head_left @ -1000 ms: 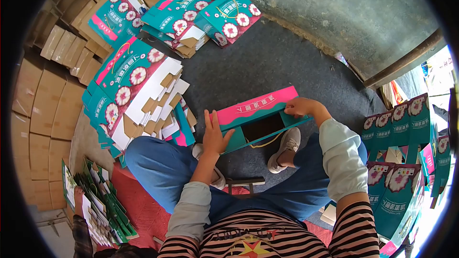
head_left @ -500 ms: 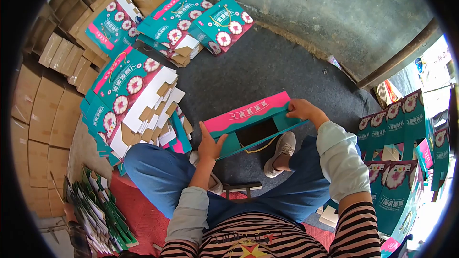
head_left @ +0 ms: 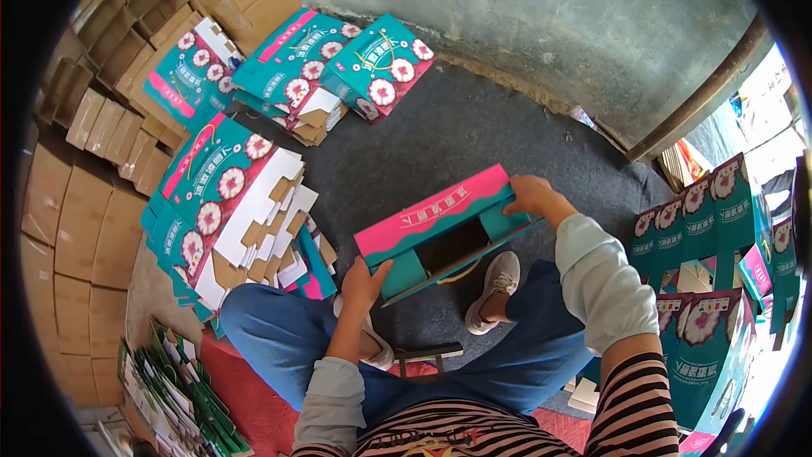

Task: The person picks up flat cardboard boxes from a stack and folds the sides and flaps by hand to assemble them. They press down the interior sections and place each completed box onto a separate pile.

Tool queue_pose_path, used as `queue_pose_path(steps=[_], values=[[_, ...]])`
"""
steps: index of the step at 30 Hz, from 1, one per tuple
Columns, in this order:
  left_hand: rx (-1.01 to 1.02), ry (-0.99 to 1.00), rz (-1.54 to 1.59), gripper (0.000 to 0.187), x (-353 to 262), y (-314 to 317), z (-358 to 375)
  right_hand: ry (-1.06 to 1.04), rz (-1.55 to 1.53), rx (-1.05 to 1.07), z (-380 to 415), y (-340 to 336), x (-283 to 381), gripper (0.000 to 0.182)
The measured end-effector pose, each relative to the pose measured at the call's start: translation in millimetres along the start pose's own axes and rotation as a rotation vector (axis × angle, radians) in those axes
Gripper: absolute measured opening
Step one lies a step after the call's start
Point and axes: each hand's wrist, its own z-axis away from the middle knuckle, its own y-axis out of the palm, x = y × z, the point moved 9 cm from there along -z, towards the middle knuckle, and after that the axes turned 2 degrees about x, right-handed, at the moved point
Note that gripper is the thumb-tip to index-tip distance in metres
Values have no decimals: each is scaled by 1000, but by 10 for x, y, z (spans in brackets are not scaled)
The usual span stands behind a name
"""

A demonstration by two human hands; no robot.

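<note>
A teal and pink carton (head_left: 436,211) is held between my two hands above the dark floor, its long opening facing up toward me. My left hand (head_left: 362,284) grips its left end, thumb along the teal flap. At the right end, my right hand (head_left: 534,198) has its fingers closed on the corner. A yellow cord handle (head_left: 458,273) hangs from the side nearest me. The carton's interior is dark and no contents can be made out.
Flattened teal cartons (head_left: 224,178) lie stacked at the left, with more stacks (head_left: 298,59) behind. Brown boxes (head_left: 80,228) line the left side. Standing teal cartons (head_left: 694,220) are at the right. Green folded cardboard (head_left: 182,389) lies lower left. A concrete wall (head_left: 524,25) rises behind.
The carton's left end has dropped slightly toward me, and its pink side now shows more. My left hand has shifted lower with it. The surroundings have shifted slightly in view.
</note>
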Motion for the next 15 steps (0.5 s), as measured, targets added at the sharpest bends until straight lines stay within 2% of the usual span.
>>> queue_pose_path(steps=[5, 8, 11, 13, 14, 15], values=[[-203, 186, 33, 68, -813, -25, -301, 50, -125, -260, 108, -409, -661, 55], [-287, 337, 71, 72, -1253, 350, -512, 120, -326, -417, 326, -290, -1316, 44], [-222, 358, 104, 71, -1576, 978, -667, 251, -541, -620, 638, 368, -2062, 36], [-103, 311, 42, 69, -1750, 1474, -726, 326, -672, -656, 791, 1230, -2688, 36], [70, 213, -4, 69, -1813, 1745, -760, 420, -964, -614, 897, 1690, -2955, 36], [123, 216, -5, 69, -1884, 1968, -765, 514, -1255, -563, 1009, 2094, -3095, 36]])
